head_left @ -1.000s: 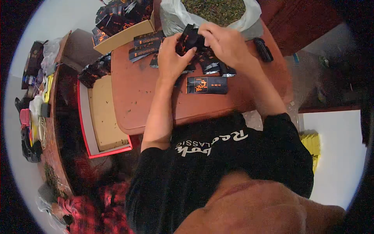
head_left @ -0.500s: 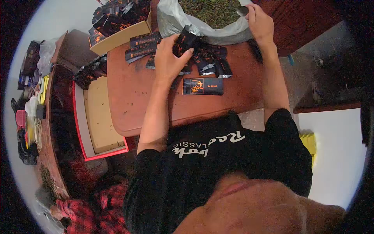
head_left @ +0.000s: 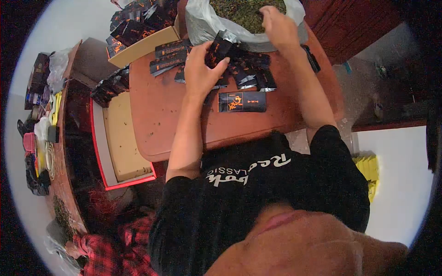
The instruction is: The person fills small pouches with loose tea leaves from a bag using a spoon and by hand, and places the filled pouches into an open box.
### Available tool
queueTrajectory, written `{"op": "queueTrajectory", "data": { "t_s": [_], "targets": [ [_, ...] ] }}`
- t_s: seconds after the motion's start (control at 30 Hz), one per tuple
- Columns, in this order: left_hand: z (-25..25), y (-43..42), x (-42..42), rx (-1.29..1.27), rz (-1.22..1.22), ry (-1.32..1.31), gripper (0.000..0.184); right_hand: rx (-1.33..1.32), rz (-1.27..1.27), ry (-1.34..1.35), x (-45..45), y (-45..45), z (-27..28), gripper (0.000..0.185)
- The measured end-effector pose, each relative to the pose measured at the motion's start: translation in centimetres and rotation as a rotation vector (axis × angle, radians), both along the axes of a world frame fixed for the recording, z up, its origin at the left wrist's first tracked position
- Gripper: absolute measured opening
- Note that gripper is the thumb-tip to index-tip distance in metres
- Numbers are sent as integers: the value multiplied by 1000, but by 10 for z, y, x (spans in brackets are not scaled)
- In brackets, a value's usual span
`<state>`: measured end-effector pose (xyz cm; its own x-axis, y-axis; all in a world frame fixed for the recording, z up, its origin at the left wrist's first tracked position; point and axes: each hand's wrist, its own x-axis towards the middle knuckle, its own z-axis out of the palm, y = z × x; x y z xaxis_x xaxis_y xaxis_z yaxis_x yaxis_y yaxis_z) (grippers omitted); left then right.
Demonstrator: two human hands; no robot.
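My left hand grips an opened black pouch with orange print, its silvery mouth pointing up toward the bag. My right hand is closed over the near right part of a white plastic bag full of dried leaves; what its fingers hold is hidden. Several black pouches lie fanned out beside my left hand, some showing silver ends. Nearer to me, one flat pouch rests alone on the brown table.
A cardboard box heaped with black pouches stands at the back left. Below it is a red-edged box with more pouches. A black object lies at the table's right edge. A person in a red checked sleeve is at lower left.
My right hand went from the pouch to the bag's right side, where a round spoon showed, then moved left over the leaves. My left hand kept its grip on the pouch.
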<state>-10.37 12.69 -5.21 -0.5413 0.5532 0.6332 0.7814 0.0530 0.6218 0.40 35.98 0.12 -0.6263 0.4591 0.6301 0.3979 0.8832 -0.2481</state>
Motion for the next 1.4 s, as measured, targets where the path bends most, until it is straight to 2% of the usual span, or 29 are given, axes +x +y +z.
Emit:
{"op": "queueTrajectory", "data": {
  "t_s": [0.07,0.1,0.2,0.3,0.4,0.53,0.63,0.93,1.13,1.33,1.4],
  "targets": [
    [-1,0,0,20,4,13,53,25,40,79,8,18,6,25],
    [-1,0,0,12,9,10,53,278,-36,120,13,10,19,20],
    [4,-1,3,-10,10,-7,52,699,97,20,26,44,24,19],
    [4,-1,3,-11,-7,-25,52,-404,51,38,27,26,18,25],
    [2,-1,2,2,-13,-32,52,-631,211,126,17,1,8,27],
    [2,0,1,2,3,-34,51,-818,173,252,2,0,-8,28],
    [1,0,0,6,1,-60,52,-932,262,379,6,11,-16,30],
    [-2,2,0,34,20,-79,52,-1026,276,522,18,28,-10,30],
    [0,0,0,0,30,-35,54,-1118,340,569,22,43,-5,27],
    [-2,1,-1,-4,46,-18,54,-1265,494,513,29,19,21,21],
    [-2,1,-1,-3,51,-4,54,-1270,544,450,28,20,17,25]
  ]
}}
